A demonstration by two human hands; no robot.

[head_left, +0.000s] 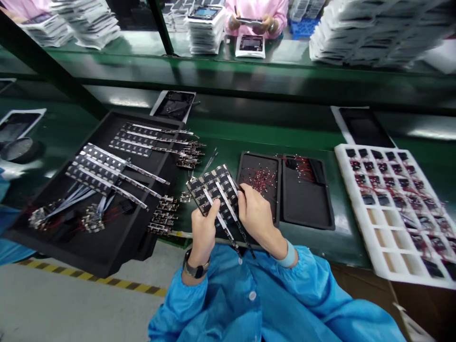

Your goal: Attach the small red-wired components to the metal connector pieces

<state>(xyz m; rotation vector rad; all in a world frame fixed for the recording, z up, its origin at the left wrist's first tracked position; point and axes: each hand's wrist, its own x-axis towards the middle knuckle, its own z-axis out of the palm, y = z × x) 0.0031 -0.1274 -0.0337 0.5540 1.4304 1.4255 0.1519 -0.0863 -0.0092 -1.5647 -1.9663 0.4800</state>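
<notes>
Just in front of my body I hold a black panel of small circuit boards [223, 190], with pale strips running across it and strip ends hanging toward me. My left hand [204, 225] grips its lower left side, thumb on top. At its right edge my right hand [257, 213] is closed, thumb and fingers pinched on the panel's edge or a strip there; which of these is hidden. More such panels with long strips [96, 166] lie in a large black tray [117, 251] to my left. Several small boards [164, 216] are stacked beside that tray.
Right of my hands are a shallow black tray with red-wired parts [261, 180] and a second black tray [308, 209]. A white foam tray [379, 263] holds black parts with red wires. Across the bench, a person in pink [256, 12] works among tall stacks [206, 35].
</notes>
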